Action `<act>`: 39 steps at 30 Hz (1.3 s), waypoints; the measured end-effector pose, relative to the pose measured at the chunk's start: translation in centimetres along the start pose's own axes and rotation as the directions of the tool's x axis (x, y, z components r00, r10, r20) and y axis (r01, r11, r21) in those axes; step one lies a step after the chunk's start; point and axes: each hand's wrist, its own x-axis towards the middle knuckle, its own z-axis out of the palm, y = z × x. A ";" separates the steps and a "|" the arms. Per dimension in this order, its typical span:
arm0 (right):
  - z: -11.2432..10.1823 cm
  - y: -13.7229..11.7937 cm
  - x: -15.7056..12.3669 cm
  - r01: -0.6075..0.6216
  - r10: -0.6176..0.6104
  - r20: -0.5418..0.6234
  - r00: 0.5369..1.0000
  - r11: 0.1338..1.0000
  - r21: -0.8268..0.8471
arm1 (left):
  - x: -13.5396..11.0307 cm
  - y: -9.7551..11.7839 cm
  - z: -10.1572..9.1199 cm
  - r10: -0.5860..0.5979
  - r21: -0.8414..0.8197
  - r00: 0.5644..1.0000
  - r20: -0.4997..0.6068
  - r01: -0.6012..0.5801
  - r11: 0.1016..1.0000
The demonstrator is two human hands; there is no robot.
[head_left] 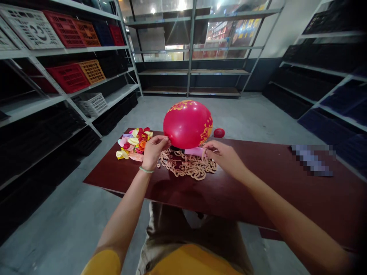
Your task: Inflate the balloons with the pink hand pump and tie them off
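An inflated red balloon (187,124) with yellow printed patterns is held above the table. My left hand (155,150) is closed in a pinch at the balloon's lower left side, where its neck seems to be. My right hand (223,156) pinches a strand of the beige cord (190,166), just below the balloon's right side. The rest of that cord lies in a loose, tangled heap under the balloon. A pink object (194,151) with a dark end, perhaps a hand pump, rests on the heap, partly hidden by the balloon.
Uninflated coloured balloons (134,143) are piled left on the dark red table (252,183). A small red round object (219,133) sits at the far edge, and a blurred-out item (312,160) lies right. Shelves with crates (70,76) line the left; more racks (189,72) stand behind.
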 end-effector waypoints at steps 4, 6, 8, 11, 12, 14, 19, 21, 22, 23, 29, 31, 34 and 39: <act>-5.0 -4.1 0.7 0.021 -0.022 0.098 0.995 1.000 0.007 | 0.1 -0.3 1.1 0.032 0.043 0.997 0.072 -0.035 0.998; -7.2 -6.7 1.4 0.059 -0.054 0.092 0.994 0.997 -0.051 | 0.1 -0.5 1.9 0.055 0.071 0.992 0.111 -0.063 0.995; -8.6 -9.3 2.6 0.169 -0.162 0.051 0.985 0.972 -0.164 | 0.0 -0.7 3.1 0.078 0.103 0.988 0.133 -0.092 0.990; -8.5 -11.6 5.2 0.327 -0.329 0.047 0.943 0.893 -0.308 | -0.4 -1.1 5.1 0.116 0.161 0.983 0.143 -0.139 0.977; -7.9 -11.8 6.2 0.352 -0.351 0.068 0.934 0.869 -0.349 | -0.6 -1.2 5.7 0.132 0.182 0.980 0.147 -0.158 0.970; -6.5 -11.4 8.1 0.347 -0.322 0.132 0.937 0.835 -0.428 | -1.2 -1.3 6.9 0.168 0.216 0.974 0.151 -0.198 0.956; -3.9 -9.0 10.7 0.273 -0.209 0.177 0.962 0.793 -0.545 | -2.3 -1.2 8.1 0.211 0.207 0.968 0.136 -0.236 0.949; -3.8 -8.6 10.7 0.287 -0.219 0.190 0.957 0.798 -0.530 | -2.5 -1.1 8.0 0.219 0.234 0.966 0.141 -0.247 0.940; -3.9 -8.5 10.7 0.289 -0.220 0.191 0.956 0.804 -0.519 | -2.5 -1.0 7.9 0.228 0.252 0.963 0.142 -0.258 0.933; -4.1 -8.4 10.6 0.292 -0.223 0.193 0.955 0.812 -0.505 | -2.5 -1.0 7.8 0.245 0.270 0.958 0.147 -0.277 0.922; -4.7 -7.9 10.1 0.381 -0.272 0.299 0.915 0.826 -0.415 | -1.9 0.3 7.0 0.429 0.344 0.890 0.152 -0.455 0.821; -4.7 -7.8 10.0 0.402 -0.276 0.334 0.901 0.821 -0.405 | -1.6 0.8 6.8 0.420 0.341 0.879 0.227 -0.475 0.811; -4.4 -7.8 9.8 0.391 -0.269 0.327 0.906 0.830 -0.399 | -1.1 1.3 6.5 0.397 0.334 0.861 0.318 -0.494 0.803; -4.0 -7.8 9.5 0.394 -0.315 0.271 0.909 0.862 -0.320 | -0.6 1.5 6.0 0.310 0.380 0.895 0.322 -0.422 0.823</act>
